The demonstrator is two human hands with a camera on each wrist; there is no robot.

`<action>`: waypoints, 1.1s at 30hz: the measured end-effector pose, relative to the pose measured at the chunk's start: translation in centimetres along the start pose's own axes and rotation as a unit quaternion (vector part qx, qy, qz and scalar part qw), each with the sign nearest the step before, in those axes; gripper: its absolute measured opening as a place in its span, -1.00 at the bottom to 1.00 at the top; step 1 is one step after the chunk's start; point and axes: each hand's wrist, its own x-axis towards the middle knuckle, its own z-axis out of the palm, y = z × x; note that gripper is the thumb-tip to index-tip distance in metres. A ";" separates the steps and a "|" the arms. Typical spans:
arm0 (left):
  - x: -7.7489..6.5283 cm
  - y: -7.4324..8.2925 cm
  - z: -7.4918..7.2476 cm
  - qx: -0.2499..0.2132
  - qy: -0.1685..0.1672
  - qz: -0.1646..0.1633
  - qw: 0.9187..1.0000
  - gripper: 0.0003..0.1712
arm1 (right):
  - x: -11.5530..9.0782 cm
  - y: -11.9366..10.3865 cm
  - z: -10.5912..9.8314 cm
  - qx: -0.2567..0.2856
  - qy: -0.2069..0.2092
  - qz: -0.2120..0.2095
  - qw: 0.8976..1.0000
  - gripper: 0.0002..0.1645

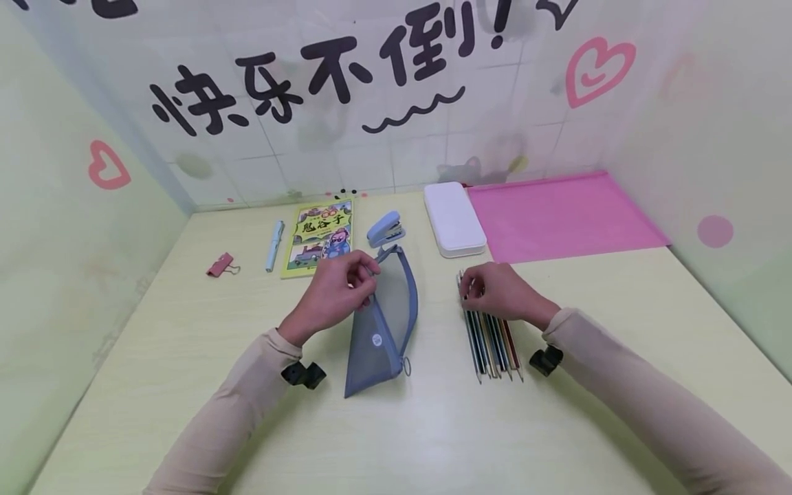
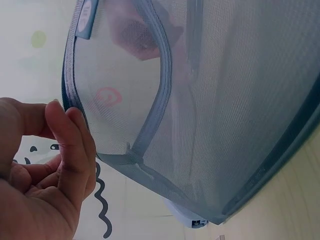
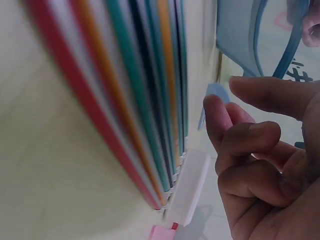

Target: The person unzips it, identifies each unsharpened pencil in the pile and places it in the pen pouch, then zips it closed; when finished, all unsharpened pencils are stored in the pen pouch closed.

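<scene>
My left hand (image 1: 334, 292) pinches the zipper edge of a grey-blue mesh zip pouch (image 1: 372, 361) between thumb and forefinger. The pouch stands tilted with its mouth spread apart, and its see-through mesh (image 2: 235, 95) fills much of the left wrist view. To its right, a row of colored pencils (image 1: 491, 344) lies on the table side by side, sharpened tips toward me. Over the far ends of these pencils is my right hand (image 1: 500, 292), its fingers loosely bent. In the right wrist view a gap shows between thumb and forefinger, with nothing held there.
Behind the pouch sit a blue stapler (image 1: 386, 229) and a yellow comic-style book (image 1: 309, 230). A light blue pen (image 1: 275, 246) and a red binder clip (image 1: 220, 265) lie farther left. A white case (image 1: 454, 220) stands beside a pink sheet (image 1: 569, 216) near the back wall.
</scene>
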 end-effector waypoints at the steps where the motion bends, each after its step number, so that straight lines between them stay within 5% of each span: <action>1: 0.0 0.0 0.0 0.001 -0.001 0.000 1.000 -0.80 | -0.1 0.2 0.1 -0.006 -0.004 -0.002 1.000 -0.93; 33: -0.2 0.5 0.2 0.004 -0.006 0.016 1.000 -0.80 | 0.6 -1.8 2.2 -0.129 -0.016 0.024 0.991 -0.84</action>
